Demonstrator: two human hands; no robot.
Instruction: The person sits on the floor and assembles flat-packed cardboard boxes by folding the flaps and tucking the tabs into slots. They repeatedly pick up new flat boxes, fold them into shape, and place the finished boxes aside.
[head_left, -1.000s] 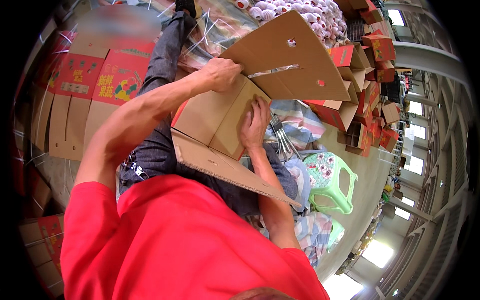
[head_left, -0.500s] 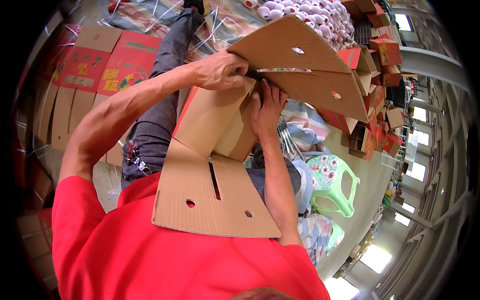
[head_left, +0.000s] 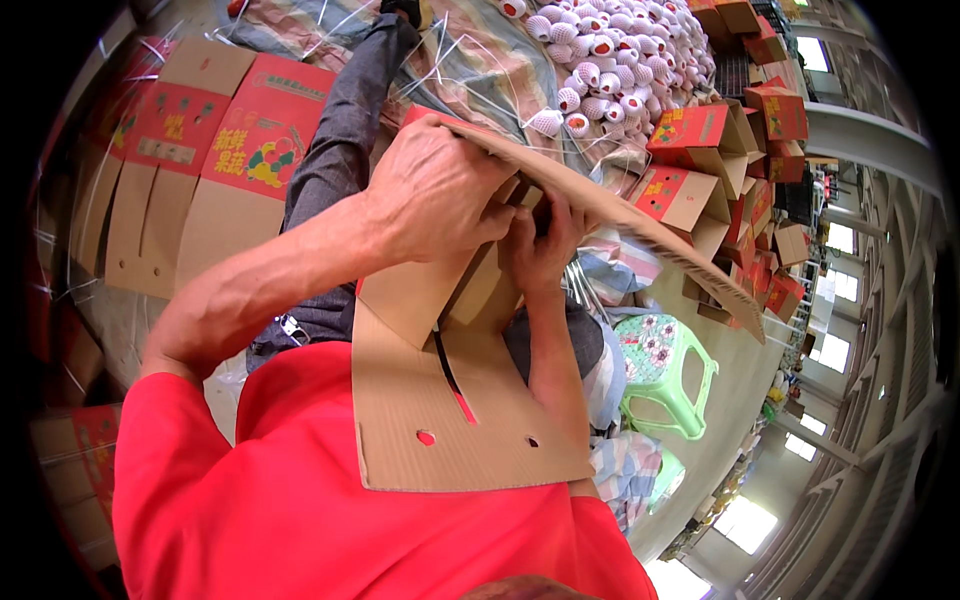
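A brown cardboard box (head_left: 470, 400), partly folded, rests on my lap. Its near flap, with a long slot and two small holes, leans against my red shirt. The far flap rises tilted away to the right, seen nearly edge-on. My left hand (head_left: 435, 195) grips the box at the base of that far flap, its fingers bent over the board. Close beside it, my right hand (head_left: 543, 245) holds the far right corner, thumb up and fingers partly hidden behind the flap. The inside of the box is largely covered by my hands.
Flat red-and-brown cartons (head_left: 255, 140) lie to the left. Net-wrapped fruit (head_left: 620, 60) is heaped on a striped sheet at the far side. Opened boxes (head_left: 700, 135) are stacked at the right, and a green plastic stool (head_left: 690, 375) stands near my right arm.
The far flap has swung down from facing me to nearly edge-on. My left hand has shifted nearer and over the box. The near flap has slid slightly right.
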